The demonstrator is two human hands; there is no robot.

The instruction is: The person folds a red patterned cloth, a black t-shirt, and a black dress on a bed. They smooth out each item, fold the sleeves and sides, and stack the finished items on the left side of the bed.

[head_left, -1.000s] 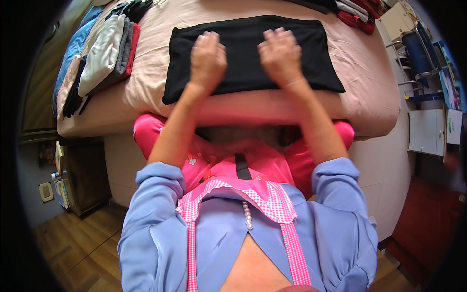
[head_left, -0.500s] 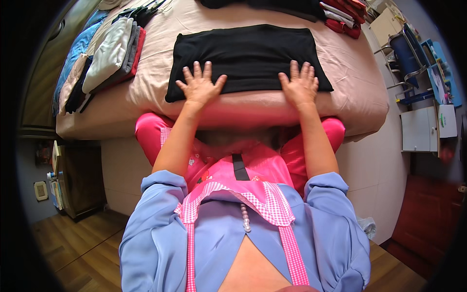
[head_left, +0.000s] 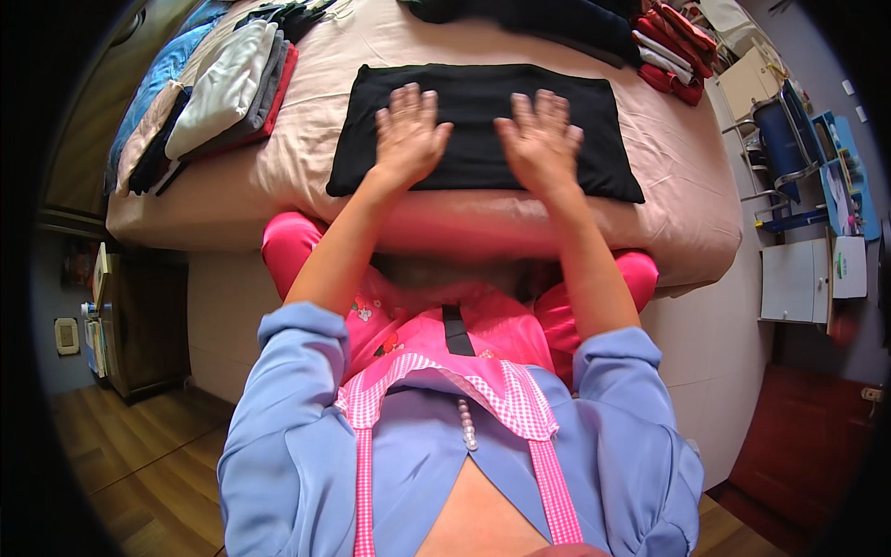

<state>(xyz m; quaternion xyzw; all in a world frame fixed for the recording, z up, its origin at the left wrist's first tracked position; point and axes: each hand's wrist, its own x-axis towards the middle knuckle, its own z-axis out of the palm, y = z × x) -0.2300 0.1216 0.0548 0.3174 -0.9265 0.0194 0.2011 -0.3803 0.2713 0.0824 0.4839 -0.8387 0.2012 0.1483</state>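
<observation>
fingers (head_left: 414, 108) moved forward, parted on black cloth (head_left: 471, 107)

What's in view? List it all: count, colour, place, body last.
Cloth: 1, black, bed's near edge
Bed: 1, pale pink, top centre
Left pile: 1, white, grey and red, bed's left
Right pile: 1, red and white, bed's far right
Dark clothes: count unclear, black, bed's far edge
Blue fabric: 1, blue, far left
Chair: 1, blue and metallic, right
White cabinet: 1, white, right
Clutter: count unclear, partly blue, far right
Dark cabinet: 1, brown, left
Wall plate: 1, cream, left
Floor: 1, brown, bottom left
Apron: 1, pink, on person
Shirt: 1, blue, under apron
Left hand: 1, bare, on cloth's left half
Right hand: 1, bare, on cloth's right half
</observation>
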